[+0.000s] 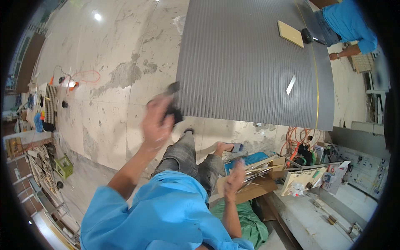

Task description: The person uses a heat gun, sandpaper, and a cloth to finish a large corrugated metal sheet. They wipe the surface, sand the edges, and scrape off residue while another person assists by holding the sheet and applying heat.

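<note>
A large grey ribbed panel [246, 66] lies ahead of me, its near left corner close to my left hand [156, 123]. That hand is smeared by motion, fingers curled round a dark black object [176, 116] at the panel's corner; its exact kind is unclear. My right hand [235, 180] is raised low and to the right, over an open cardboard box [256, 187], fingers stretched out with nothing visible in them. On the panel rest a pale yellow board [290, 34], a black tool [307, 36] and a white strip [291, 84]. A thin yellow line [317, 91] runs along its right side.
Another person in a blue shirt [348, 21] stands at the panel's far right. Orange cords [293, 139] and a cluttered grey bench [308, 212] are at right, near a green sack [250, 225]. A green crate [63, 166] and a metal rack stand left on the stained floor.
</note>
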Demonstrator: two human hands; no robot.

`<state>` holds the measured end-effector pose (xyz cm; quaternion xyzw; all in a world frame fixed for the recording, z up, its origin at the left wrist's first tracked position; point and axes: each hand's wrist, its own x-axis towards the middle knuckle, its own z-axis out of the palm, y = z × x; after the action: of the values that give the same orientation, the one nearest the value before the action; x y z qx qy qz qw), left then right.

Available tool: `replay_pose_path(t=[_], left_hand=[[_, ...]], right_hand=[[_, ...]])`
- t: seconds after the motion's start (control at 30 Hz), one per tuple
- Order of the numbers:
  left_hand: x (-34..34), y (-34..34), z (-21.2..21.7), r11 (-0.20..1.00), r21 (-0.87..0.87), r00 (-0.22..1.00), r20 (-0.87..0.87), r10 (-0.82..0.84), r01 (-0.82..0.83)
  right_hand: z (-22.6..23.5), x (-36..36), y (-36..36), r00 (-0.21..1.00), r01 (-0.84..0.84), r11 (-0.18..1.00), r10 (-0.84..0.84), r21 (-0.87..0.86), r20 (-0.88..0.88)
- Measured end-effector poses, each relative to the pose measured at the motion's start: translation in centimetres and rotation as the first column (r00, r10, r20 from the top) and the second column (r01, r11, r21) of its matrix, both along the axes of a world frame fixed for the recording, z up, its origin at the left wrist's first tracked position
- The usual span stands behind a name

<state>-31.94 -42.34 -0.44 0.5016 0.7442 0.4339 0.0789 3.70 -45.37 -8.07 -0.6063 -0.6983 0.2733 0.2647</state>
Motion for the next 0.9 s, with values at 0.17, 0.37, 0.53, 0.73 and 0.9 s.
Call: replay_pose_path(t=[0.17,0.37,0.53,0.73,0.9], left_hand=[[15.9,12.8,-4.2,0.997,-0.078,0.713,-0.697,-0.074,0.028],[25.6,16.3,-3.4,0.649,0.240,0.684,-0.391,-0.616,0.722],[3.1,11.4,-1.7,0.974,-0.047,0.909,-0.351,-0.223,0.221],[-4.3,26.1,-0.7,0.986,0.104,0.972,-0.180,0.150,-0.133],[7.0,37.7,1.7,0.935,-0.287,0.833,-0.450,-0.323,0.207]], right_hand=[[1.6,9.4,0.2,0.894,0.428,0.904,-0.427,-0.023,-0.135],[-0.2,10.3,3.7,0.850,0.522,0.813,-0.522,0.260,-0.074],[-1.0,11.3,3.8,0.900,0.422,0.905,-0.411,0.051,-0.144],[-1.5,15.2,5.8,0.825,0.528,0.838,-0.545,-0.139,-0.151],[-3.4,24.6,8.8,0.823,0.567,0.817,-0.568,-0.108,0.025]])
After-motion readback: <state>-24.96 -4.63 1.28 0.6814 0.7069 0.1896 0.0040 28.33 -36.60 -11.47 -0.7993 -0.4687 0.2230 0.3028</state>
